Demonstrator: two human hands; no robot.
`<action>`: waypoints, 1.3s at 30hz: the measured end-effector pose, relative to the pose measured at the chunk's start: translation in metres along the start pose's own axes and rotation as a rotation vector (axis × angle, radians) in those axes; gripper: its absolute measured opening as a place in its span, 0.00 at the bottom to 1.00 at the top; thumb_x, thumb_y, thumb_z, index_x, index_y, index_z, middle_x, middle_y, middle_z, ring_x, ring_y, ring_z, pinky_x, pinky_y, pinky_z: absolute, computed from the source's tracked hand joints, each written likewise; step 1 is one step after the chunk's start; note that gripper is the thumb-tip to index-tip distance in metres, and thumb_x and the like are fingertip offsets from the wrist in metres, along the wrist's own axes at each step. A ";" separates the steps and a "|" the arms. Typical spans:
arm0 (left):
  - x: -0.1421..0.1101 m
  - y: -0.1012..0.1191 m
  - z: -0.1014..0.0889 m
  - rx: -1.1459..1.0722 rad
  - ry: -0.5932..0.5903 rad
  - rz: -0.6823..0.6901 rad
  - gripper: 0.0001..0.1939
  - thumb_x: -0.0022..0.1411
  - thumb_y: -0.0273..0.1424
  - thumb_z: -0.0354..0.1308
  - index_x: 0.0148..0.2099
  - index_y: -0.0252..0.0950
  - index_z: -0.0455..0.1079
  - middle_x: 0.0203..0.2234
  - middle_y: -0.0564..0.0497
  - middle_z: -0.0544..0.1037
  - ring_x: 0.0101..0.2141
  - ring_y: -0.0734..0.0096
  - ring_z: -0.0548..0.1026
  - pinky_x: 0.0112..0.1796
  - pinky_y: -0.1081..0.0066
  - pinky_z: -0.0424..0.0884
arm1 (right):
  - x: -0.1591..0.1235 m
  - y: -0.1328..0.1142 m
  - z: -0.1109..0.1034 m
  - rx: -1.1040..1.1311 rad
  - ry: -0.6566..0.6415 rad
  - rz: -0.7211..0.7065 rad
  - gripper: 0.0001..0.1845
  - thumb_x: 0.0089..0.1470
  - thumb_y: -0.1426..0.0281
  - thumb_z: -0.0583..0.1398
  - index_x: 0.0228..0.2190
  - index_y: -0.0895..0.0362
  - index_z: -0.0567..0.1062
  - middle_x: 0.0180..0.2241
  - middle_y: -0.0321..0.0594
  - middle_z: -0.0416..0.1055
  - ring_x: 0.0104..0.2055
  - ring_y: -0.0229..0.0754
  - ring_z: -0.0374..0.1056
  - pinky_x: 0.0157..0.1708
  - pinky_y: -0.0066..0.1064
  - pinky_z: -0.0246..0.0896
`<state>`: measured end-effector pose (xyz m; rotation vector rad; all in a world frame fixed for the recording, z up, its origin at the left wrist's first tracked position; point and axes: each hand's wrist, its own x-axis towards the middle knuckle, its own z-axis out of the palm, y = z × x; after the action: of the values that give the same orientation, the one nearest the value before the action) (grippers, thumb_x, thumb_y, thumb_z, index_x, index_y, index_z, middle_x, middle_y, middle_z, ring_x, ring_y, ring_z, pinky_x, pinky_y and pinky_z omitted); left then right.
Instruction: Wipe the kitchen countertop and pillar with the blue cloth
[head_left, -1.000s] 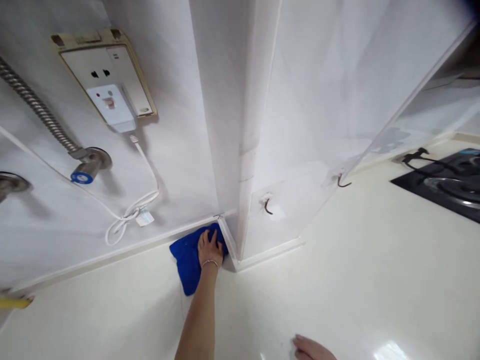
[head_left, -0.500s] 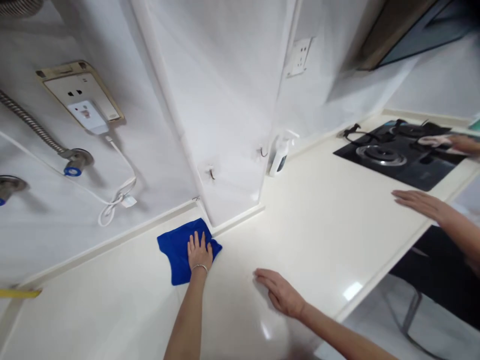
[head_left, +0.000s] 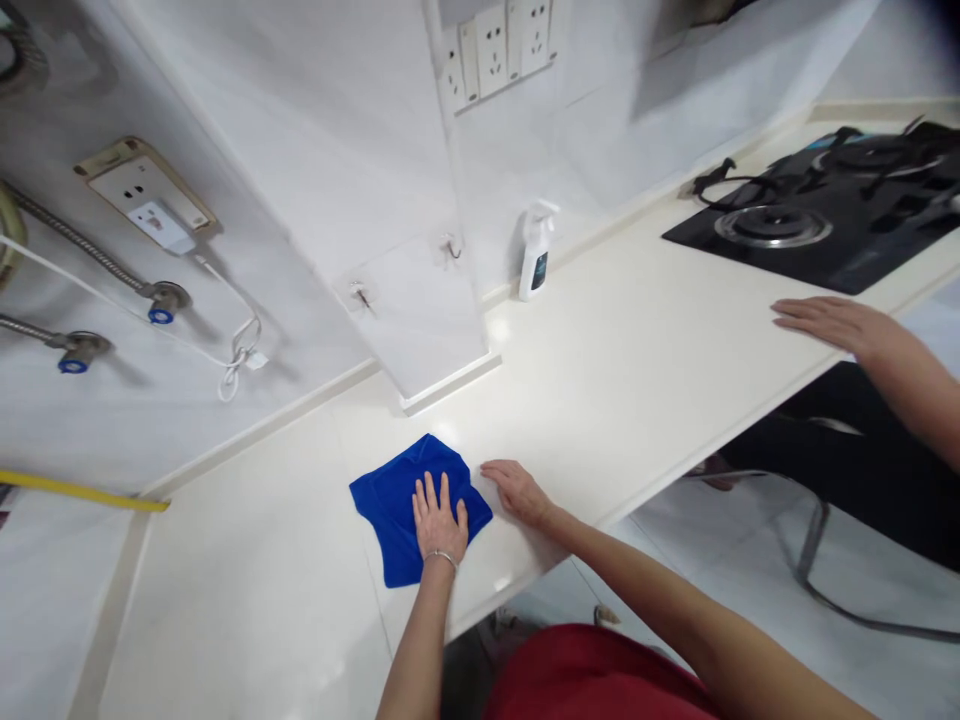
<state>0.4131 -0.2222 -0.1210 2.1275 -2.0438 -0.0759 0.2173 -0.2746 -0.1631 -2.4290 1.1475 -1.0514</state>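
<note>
A blue cloth [head_left: 394, 500] lies flat on the cream countertop [head_left: 615, 370], a little in front of the white wall column. My left hand [head_left: 439, 520] presses on the cloth with its fingers stretched out flat; a thin bracelet circles the wrist. My right hand [head_left: 517, 490] rests palm down on the bare counter just right of the cloth, fingers extended, holding nothing.
A white spray bottle [head_left: 535, 255] stands by the wall. A black gas hob [head_left: 817, 215] sits at the far right. Another person's hand [head_left: 829, 322] lies flat on the counter edge there. Wall sockets [head_left: 146, 195], metal hoses and valves [head_left: 161, 297] line the left wall.
My left hand has dragged the blue cloth out of the corner by the column toward the counter's front edge. My right hand has come to rest close beside it.
</note>
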 end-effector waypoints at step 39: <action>0.015 0.286 0.055 0.045 -0.136 0.465 0.36 0.67 0.39 0.47 0.72 0.42 0.38 0.72 0.43 0.35 0.69 0.44 0.33 0.66 0.42 0.48 | -0.103 0.144 -0.212 -0.339 -0.014 0.545 0.29 0.54 0.75 0.53 0.58 0.58 0.65 0.62 0.48 0.61 0.63 0.52 0.53 0.57 0.42 0.48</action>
<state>0.1232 -0.2521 -0.1246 1.6539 -2.5838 -0.1101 -0.0573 -0.2766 -0.1366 -2.1232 1.9641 -0.7085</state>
